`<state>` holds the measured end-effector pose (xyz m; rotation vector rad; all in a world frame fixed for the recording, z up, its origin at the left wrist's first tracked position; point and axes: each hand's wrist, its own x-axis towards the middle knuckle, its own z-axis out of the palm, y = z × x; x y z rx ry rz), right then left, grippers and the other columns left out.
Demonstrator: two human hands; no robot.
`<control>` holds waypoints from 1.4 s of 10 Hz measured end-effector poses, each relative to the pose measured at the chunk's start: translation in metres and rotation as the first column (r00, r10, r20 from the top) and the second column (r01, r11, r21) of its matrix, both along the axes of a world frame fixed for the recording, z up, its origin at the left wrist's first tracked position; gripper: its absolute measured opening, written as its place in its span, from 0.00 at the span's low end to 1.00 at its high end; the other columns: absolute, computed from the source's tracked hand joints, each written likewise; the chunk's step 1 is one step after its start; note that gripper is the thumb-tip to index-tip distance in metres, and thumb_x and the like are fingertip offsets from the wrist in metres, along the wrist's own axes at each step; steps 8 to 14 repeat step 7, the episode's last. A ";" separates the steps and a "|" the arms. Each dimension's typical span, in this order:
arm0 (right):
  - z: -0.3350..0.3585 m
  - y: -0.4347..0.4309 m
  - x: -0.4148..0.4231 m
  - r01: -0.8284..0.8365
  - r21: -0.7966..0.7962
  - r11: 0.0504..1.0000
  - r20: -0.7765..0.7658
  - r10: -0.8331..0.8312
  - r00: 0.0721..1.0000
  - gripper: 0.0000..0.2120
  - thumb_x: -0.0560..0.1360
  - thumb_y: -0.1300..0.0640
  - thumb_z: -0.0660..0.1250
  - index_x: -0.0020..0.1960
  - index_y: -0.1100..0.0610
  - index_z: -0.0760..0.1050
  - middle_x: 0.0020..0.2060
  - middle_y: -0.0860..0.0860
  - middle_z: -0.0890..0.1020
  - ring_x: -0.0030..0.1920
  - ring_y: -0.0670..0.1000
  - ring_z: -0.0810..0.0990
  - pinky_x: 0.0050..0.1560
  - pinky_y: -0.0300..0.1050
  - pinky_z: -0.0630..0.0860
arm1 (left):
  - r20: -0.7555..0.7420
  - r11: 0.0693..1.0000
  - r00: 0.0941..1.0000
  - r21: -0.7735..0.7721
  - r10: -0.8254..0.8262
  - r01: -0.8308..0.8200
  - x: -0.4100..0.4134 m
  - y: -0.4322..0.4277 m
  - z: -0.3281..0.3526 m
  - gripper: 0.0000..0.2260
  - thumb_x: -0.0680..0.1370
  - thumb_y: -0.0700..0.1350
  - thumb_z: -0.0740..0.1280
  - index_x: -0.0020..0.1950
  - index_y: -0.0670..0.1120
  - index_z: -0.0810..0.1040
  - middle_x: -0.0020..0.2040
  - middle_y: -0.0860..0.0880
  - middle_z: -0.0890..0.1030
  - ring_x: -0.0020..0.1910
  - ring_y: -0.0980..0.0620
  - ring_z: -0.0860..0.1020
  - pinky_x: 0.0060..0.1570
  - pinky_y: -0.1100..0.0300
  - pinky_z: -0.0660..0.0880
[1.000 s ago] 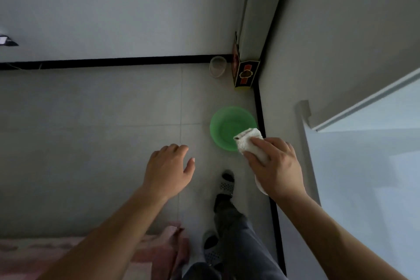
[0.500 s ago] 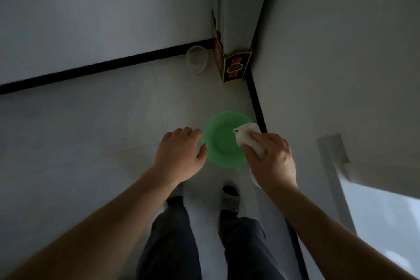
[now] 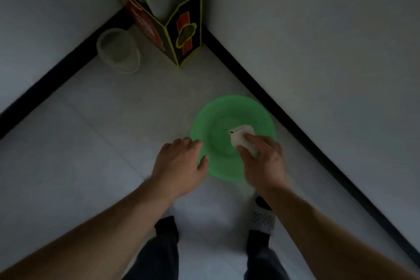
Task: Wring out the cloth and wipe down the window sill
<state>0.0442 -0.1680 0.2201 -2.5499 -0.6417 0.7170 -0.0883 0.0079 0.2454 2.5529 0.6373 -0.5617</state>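
A white cloth (image 3: 241,137), folded into a wad, is held by my right hand (image 3: 263,161) above a green basin (image 3: 211,120) on the tiled floor. The cloth's far end sticks out past my fingers over the basin's middle. My left hand (image 3: 179,163) hovers at the basin's left rim with loosely curled fingers and holds nothing. The window sill is out of view.
A black, red and yellow carton (image 3: 179,32) stands in the corner against a white pipe. Left of it lies a clear plastic container (image 3: 119,52). Black skirting (image 3: 295,134) runs along both walls. My feet in sandals (image 3: 263,213) stand just before the basin.
My view has swung left and down, so the window has left the frame. Both hands have come over the green basin, the right one still holding the cloth.
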 end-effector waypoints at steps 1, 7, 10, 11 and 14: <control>-0.069 0.010 -0.014 0.137 -0.017 0.990 -0.058 -0.138 0.989 0.16 0.74 0.50 0.71 0.61 0.51 0.80 0.57 0.54 0.80 0.55 0.58 0.75 0.56 0.52 0.74 | 0.012 0.996 0.996 -0.017 -0.091 0.091 0.004 0.021 -0.062 0.19 0.79 0.57 0.57 0.64 0.47 0.74 0.56 0.46 0.79 0.53 0.45 0.76 0.51 0.51 0.73; -0.246 -0.009 -0.014 0.021 0.035 0.999 0.185 -0.027 0.982 0.17 0.70 0.57 0.74 0.59 0.53 0.82 0.58 0.54 0.82 0.58 0.61 0.76 0.57 0.55 0.71 | 0.132 0.938 0.928 0.064 -0.347 0.342 0.045 0.007 -0.230 0.20 0.78 0.55 0.62 0.66 0.46 0.74 0.60 0.45 0.77 0.57 0.43 0.75 0.54 0.50 0.70; -0.246 -0.009 -0.014 0.021 0.035 0.999 0.185 -0.027 0.982 0.17 0.70 0.57 0.74 0.59 0.53 0.82 0.58 0.54 0.82 0.58 0.61 0.76 0.57 0.55 0.71 | 0.132 0.938 0.928 0.064 -0.347 0.342 0.045 0.007 -0.230 0.20 0.78 0.55 0.62 0.66 0.46 0.74 0.60 0.45 0.77 0.57 0.43 0.75 0.54 0.50 0.70; -0.246 -0.009 -0.014 0.021 0.035 0.999 0.185 -0.027 0.982 0.17 0.70 0.57 0.74 0.59 0.53 0.82 0.58 0.54 0.82 0.58 0.61 0.76 0.57 0.55 0.71 | 0.132 0.938 0.928 0.064 -0.347 0.342 0.045 0.007 -0.230 0.20 0.78 0.55 0.62 0.66 0.46 0.74 0.60 0.45 0.77 0.57 0.43 0.75 0.54 0.50 0.70; -0.246 -0.009 -0.014 0.021 0.035 0.999 0.185 -0.027 0.982 0.17 0.70 0.57 0.74 0.59 0.53 0.82 0.58 0.54 0.82 0.58 0.61 0.76 0.57 0.55 0.71 | 0.132 0.938 0.928 0.064 -0.347 0.342 0.045 0.007 -0.230 0.20 0.78 0.55 0.62 0.66 0.46 0.74 0.60 0.45 0.77 0.57 0.43 0.75 0.54 0.50 0.70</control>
